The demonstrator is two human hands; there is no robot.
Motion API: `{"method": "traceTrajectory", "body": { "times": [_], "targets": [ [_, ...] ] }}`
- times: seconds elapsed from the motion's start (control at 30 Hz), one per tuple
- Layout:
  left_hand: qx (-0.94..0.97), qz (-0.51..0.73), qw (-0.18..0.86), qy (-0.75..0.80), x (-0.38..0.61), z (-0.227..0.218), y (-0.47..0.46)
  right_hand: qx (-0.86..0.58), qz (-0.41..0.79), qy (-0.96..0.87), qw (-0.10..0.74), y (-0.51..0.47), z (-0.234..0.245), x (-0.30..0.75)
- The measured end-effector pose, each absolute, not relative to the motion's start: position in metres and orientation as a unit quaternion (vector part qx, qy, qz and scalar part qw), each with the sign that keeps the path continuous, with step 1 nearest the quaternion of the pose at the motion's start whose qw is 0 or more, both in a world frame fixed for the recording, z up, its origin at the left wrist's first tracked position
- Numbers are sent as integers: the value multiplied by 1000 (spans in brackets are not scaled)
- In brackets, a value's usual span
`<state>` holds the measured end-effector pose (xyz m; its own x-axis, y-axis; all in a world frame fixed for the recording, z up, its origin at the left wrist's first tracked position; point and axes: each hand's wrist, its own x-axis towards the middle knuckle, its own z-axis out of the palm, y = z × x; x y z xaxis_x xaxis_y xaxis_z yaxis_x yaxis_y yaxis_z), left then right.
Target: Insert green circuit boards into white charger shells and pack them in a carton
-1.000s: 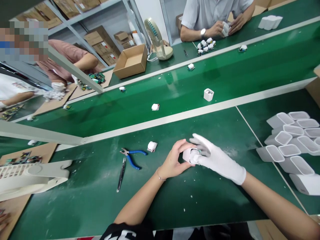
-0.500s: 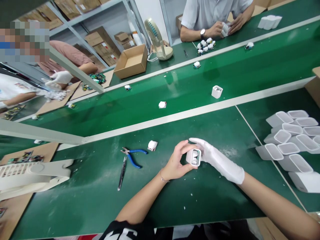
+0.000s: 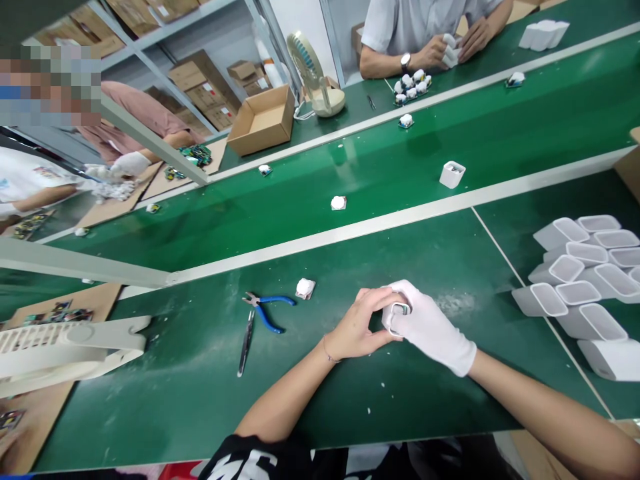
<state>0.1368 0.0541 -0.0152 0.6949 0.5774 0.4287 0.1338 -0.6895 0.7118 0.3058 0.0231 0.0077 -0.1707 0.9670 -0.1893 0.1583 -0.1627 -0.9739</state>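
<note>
The bare left hand (image 3: 356, 325) grips a white casing (image 3: 387, 321); the gloved right hand (image 3: 425, 327) clasps its rim. Blue-handled pliers (image 3: 257, 302) lie beside tweezers (image 3: 245, 347).

Held casing (image 3: 387, 318) — partly hidden, rightmost casing (image 3: 635, 275) — cropped

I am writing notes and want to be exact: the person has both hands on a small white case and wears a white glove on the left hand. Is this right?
Not quite: the head view shows the white glove on the right hand. Both hands are on the small white case.
</note>
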Motion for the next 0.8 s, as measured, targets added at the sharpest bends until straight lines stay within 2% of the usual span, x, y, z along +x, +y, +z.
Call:
{"method": "traceTrajectory", "body": {
  "times": [0.1,0.17,0.23,0.3,0.4,0.6,0.7,0.8],
  "targets": [
    [820,346,403,214,135,-17,54,-441,627,-526,367,26,13,312],
    [793,354,446,216,133,-20,54,-423,629,-528,384,27,16,318],
    [756,360,505,209,131,-22,54,-440,533,-585,424,26,19,324],
    [705,364,573,204,129,-23,54,-430,388,-685,442,25,22,329],
    [651,356,634,219,127,-22,54,-392,230,-802,387,24,25,335],
    [669,330,621,240,123,-17,52,-367,95,-873,307,22,27,325],
    [694,330,588,251,123,-15,53,-376,132,-867,299,22,26,323],
    [736,353,523,245,123,-11,58,-394,267,-786,394,24,20,328]
  ]
}}
